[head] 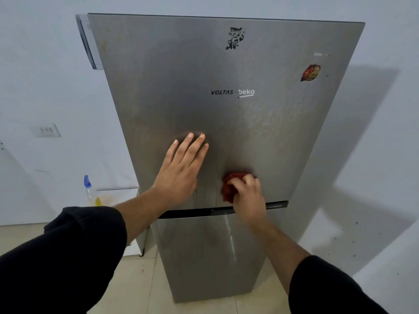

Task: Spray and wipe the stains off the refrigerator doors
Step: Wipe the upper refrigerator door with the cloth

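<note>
Left hand [179, 175] flat on upper door [172, 91], fingers [192, 150] straight; right hand [247, 196], at its 3 o'clock, fingers clutching red cloth [227, 189] against door.

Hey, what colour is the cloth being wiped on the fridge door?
Red. The cloth is bunched in the right hand, seen clearly in the head view.

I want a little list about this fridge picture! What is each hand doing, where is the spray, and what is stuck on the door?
Left hand: flat, fingers straight, pressing the silver upper refrigerator door
Right hand: grips a crumpled red cloth low on that door
Spray bottle: clear plastic, blue nozzle, standing left of the refrigerator, untouched
Stuck on door: red sticker upper right; black scuffed patch near the top
</note>
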